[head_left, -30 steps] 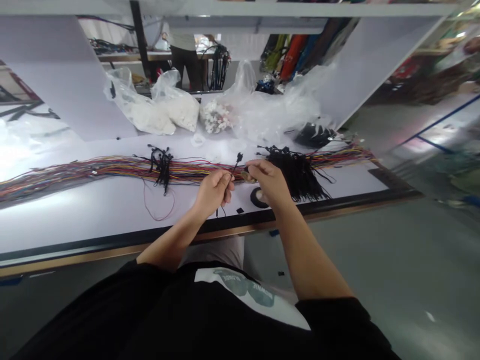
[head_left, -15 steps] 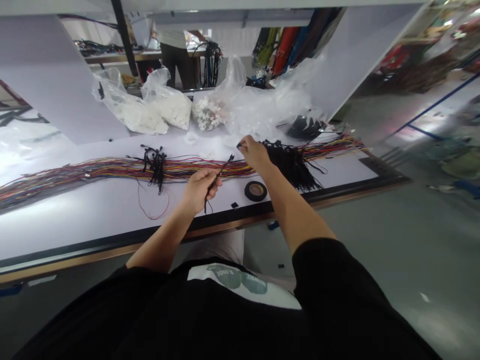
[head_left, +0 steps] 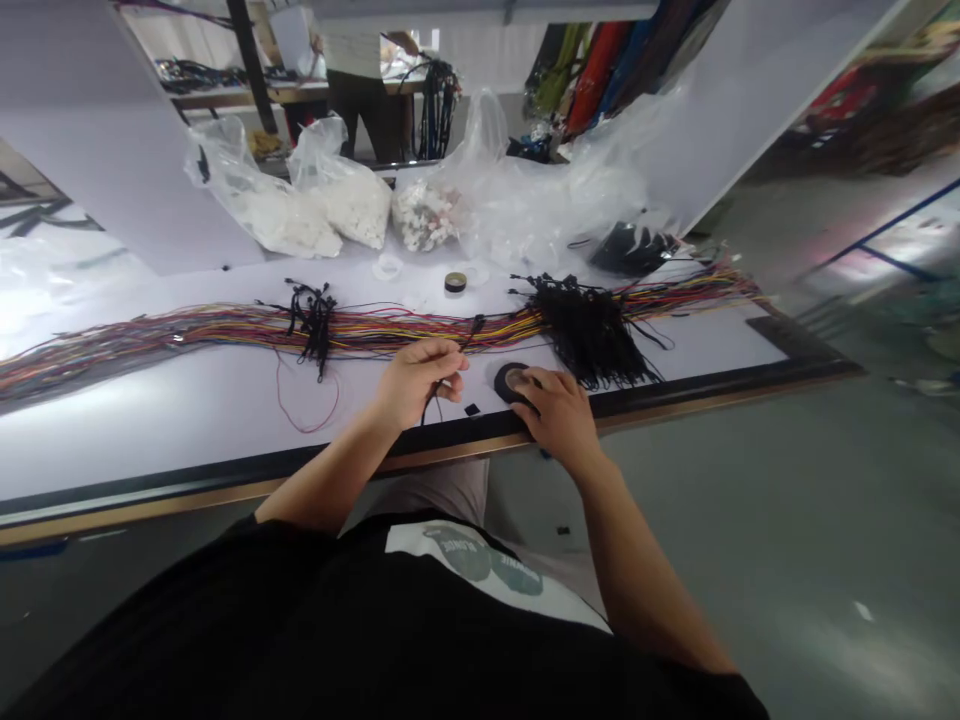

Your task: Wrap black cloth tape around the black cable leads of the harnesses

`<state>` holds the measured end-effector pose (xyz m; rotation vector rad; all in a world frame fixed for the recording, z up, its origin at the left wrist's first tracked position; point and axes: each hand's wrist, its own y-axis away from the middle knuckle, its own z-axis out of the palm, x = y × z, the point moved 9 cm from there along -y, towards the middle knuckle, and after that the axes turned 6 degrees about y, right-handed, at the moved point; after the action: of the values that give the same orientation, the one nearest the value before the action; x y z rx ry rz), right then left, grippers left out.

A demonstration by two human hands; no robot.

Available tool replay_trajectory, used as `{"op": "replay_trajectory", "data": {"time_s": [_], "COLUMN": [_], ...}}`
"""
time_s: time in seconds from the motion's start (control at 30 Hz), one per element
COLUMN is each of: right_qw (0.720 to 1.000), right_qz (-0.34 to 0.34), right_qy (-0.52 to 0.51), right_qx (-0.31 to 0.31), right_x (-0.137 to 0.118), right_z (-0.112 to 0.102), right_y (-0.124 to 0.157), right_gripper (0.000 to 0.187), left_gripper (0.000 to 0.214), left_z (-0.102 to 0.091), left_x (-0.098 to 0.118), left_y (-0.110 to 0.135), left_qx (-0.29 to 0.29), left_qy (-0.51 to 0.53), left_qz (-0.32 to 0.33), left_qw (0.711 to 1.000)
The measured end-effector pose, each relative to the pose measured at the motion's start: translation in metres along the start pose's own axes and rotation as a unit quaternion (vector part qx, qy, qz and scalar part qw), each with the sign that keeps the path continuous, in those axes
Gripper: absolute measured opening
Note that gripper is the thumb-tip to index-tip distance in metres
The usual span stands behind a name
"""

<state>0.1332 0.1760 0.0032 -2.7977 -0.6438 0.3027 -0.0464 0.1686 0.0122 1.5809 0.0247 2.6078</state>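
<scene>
My left hand (head_left: 417, 379) is closed on a thin black wire piece (head_left: 459, 350) whose connector end points up toward the long bundle of coloured wires (head_left: 225, 330). My right hand (head_left: 553, 410) rests on the black tape roll (head_left: 510, 380) near the table's front edge, fingers curled over it. A second, smaller tape roll (head_left: 454, 282) sits farther back on the white table (head_left: 187, 420). A thick bunch of black wire pieces (head_left: 592, 330) lies across the coloured bundle to the right of my hands.
A smaller black wire cluster (head_left: 313, 318) lies on the bundle at left. Clear plastic bags of white parts (head_left: 330, 205) stand at the back. A small black scrap (head_left: 471, 409) lies by the edge. A person stands at a far bench (head_left: 360, 70).
My right hand has left a small tape roll at the back of the table and come back down onto the black tape roll at the front. My left hand stayed put with the wire.
</scene>
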Motion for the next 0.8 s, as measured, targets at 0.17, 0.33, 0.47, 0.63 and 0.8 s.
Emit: {"op": "replay_trajectory", "data": {"time_s": [0.17, 0.33, 0.47, 0.63, 0.8], "right_qw": [0.973, 0.939, 0.930, 0.942, 0.955], "right_qz": [0.060, 0.125, 0.130, 0.106, 0.105], "right_qy": [-0.198, -0.306, -0.334, -0.301, -0.248], "right_qx": [0.103, 0.091, 0.082, 0.105, 0.121], "right_x": [-0.004, -0.013, -0.026, -0.039, -0.044], "right_z": [-0.026, -0.043, -0.051, -0.063, -0.069], "right_y": [0.017, 0.035, 0.042, 0.049, 0.056], "right_gripper": [0.028, 0.030, 0.028, 0.028, 0.031], "left_gripper": [0.025, 0.022, 0.017, 0.015, 0.014], "left_z": [0.023, 0.033, 0.043, 0.051, 0.062], "left_x": [-0.008, -0.005, 0.002, 0.012, 0.019], "left_y": [0.004, 0.015, 0.027, 0.039, 0.049], "left_qx": [-0.030, -0.039, -0.058, -0.054, -0.063], "left_qy": [-0.023, -0.095, -0.168, -0.310, -0.400], "left_qz": [-0.004, 0.035, 0.087, 0.157, 0.223], "left_qw": [0.999, 0.994, 0.980, 0.936, 0.886]}}
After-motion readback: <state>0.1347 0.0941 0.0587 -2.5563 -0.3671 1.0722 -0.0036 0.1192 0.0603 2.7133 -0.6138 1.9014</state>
